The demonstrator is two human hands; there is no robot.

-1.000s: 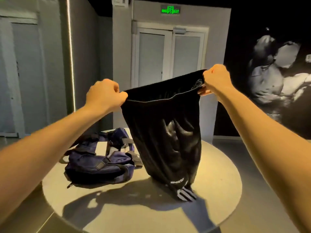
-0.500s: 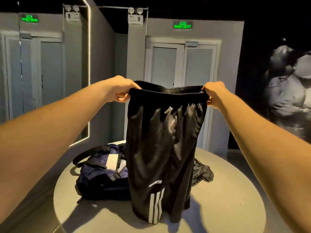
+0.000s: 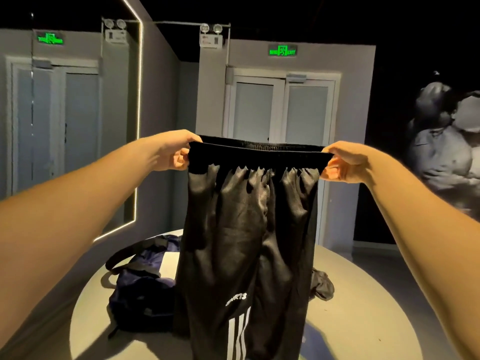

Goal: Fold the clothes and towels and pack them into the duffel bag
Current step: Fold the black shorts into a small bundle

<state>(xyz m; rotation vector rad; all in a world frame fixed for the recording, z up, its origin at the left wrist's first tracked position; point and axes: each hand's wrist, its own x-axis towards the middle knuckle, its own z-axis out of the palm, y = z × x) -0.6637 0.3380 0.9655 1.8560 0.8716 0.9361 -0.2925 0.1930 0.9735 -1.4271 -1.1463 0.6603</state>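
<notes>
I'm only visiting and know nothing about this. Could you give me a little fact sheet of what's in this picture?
Being held: black garment, white stripes near its lower end
Left hand: pinches one end of the waistband
Right hand: pinches the other end
Garment state: hanging unfolded, waistband stretched out between the hands
Duffel bag: navy, on the round table, partly behind the garment, to the left
Other cloth: crumpled dark piece on the table, to the right
Packing: garment not yet in the bag
</notes>
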